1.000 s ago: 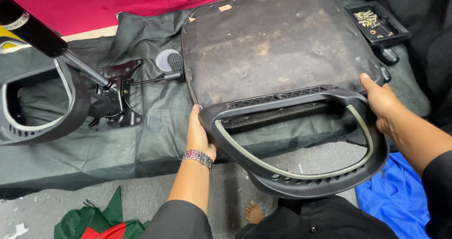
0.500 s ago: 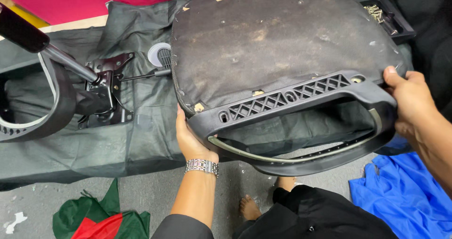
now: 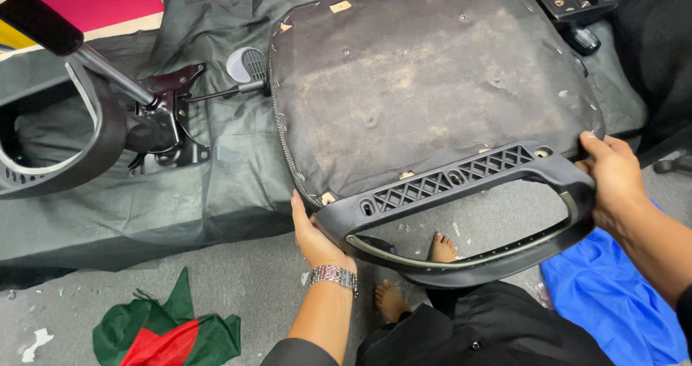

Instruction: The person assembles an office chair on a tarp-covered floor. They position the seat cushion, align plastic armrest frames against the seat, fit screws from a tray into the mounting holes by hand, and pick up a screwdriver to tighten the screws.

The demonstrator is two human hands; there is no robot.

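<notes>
Dark cloth (image 3: 216, 186) over grey floor (image 3: 245, 294); armrest (image 3: 461, 215) held.

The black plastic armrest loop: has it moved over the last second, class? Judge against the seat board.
Yes. The armrest has risen, so its ribbed bar now lies along the near edge of the seat board, gripped by both hands.

Loose items lying around the work area
A green-and-red cloth (image 3: 169, 333) is lying crumpled on the grey floor (image 3: 238, 283); a blue cloth (image 3: 613, 301) is sitting opposite.
</notes>
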